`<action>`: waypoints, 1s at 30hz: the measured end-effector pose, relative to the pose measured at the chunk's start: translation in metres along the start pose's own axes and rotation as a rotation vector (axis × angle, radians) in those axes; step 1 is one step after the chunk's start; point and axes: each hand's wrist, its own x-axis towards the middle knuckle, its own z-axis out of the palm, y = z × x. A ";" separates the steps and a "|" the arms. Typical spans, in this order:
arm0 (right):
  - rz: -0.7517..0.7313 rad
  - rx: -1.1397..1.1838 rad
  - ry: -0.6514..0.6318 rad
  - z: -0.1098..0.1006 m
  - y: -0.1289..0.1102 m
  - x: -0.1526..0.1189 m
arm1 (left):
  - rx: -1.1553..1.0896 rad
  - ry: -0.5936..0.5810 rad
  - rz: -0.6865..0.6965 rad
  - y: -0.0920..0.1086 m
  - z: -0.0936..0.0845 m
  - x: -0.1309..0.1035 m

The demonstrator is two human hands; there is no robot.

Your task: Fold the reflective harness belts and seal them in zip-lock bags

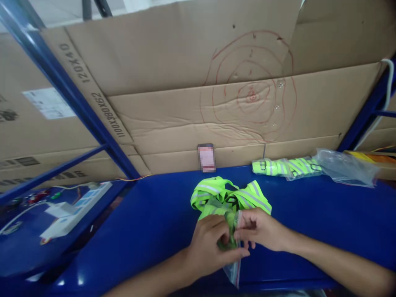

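Observation:
A clear zip-lock plastic bag (232, 270) hangs between my hands near the front of the blue surface, its open edge toward the right. My left hand (208, 243) is curled around a folded neon-yellow reflective strap (230, 218), which lies at the bag's mouth; how much is inside I cannot tell. With thumb and fingers, my right hand (260, 229) pinches the bag's zip edge. Just behind both hands lies a loose heap of neon-yellow reflective straps (213, 187) with silver stripes and black buckles.
Bagged neon straps (286, 168) and a clear plastic bag (348, 165) lie along the back right. A small pinkish card (206, 159) leans on the cardboard wall (173, 111). At left are a power strip (82, 206) and a blue shelf post (77, 99).

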 end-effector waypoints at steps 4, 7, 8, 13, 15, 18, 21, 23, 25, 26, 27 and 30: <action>-0.014 -0.002 -0.050 0.001 0.010 0.007 | 0.008 -0.081 -0.045 -0.005 0.001 0.003; 0.011 0.046 -0.088 -0.004 0.008 0.010 | -0.177 -0.218 -0.122 -0.005 -0.008 0.008; 0.005 0.053 -0.100 -0.006 0.007 0.010 | -0.228 -0.256 -0.139 -0.006 -0.013 0.011; -0.038 -0.036 -0.026 -0.014 -0.006 0.005 | -0.424 -0.197 -0.304 -0.010 -0.038 0.024; -0.101 -0.178 0.124 -0.017 -0.011 0.002 | -0.359 -0.059 -0.316 -0.012 -0.045 0.026; -0.253 -0.389 0.293 -0.022 -0.015 0.001 | -0.098 0.052 -0.066 -0.016 -0.048 0.023; -0.267 -0.411 0.300 -0.029 -0.015 0.004 | 0.070 0.039 0.204 -0.025 -0.040 0.018; -0.281 -0.436 0.348 -0.036 -0.015 0.005 | 0.197 -0.016 0.240 -0.036 -0.033 0.017; -0.326 -0.506 0.416 -0.043 -0.017 0.005 | 0.303 -0.103 0.169 -0.046 -0.028 0.018; -0.343 -0.552 0.431 -0.045 -0.018 0.004 | 0.332 -0.145 0.126 -0.049 -0.026 0.019; -0.347 -0.602 0.425 -0.046 -0.019 0.003 | 0.348 -0.168 0.095 -0.050 -0.024 0.019; -0.288 -0.723 0.327 -0.044 -0.024 0.000 | 0.373 -0.147 0.079 -0.045 -0.020 0.016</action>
